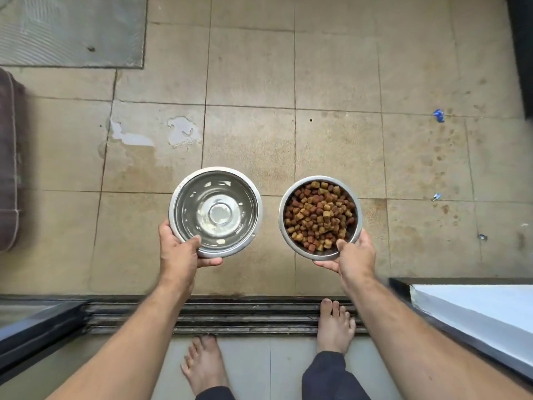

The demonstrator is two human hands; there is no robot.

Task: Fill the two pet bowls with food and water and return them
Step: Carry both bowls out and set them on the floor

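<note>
Water bowl (215, 212): left hand (180, 252) holds rim, thumb inside, fingers curled beneath.
Food bowl (320, 217): right hand (353, 255) grips likewise, above floor (337, 82).
Risk: tilt crossing door track (225, 316) likely spills water, kibble.

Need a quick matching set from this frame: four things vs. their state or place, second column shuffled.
1. water bowl
2. kibble bowl
3. right foot
4. puddle

A. on the door track
B. gripped by the right hand
C. on the floor tiles, ahead of the bowls
D. gripped by the left hand

Pairs: 1-D, 2-B, 3-A, 4-C
</note>
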